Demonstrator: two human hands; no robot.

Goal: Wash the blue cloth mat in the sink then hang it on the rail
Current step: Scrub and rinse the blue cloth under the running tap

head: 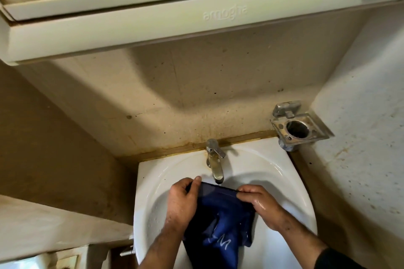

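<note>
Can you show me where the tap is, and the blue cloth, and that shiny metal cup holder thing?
Tap [215, 165]: head view, on its spout.
Blue cloth [220, 207]: head view, on the fabric between the hands.
Holder [282, 122]: head view, on its flat metal plate.

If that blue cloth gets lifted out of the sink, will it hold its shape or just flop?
Probably flop: the blue cloth mat already sags in folds below where the left hand and right hand pinch its top edge. It looks wet, so likely heavier than when dry and apt to drip.

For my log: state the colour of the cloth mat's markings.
White or pale lettering on the dark blue cloth mat, seen best in the head view.
</note>
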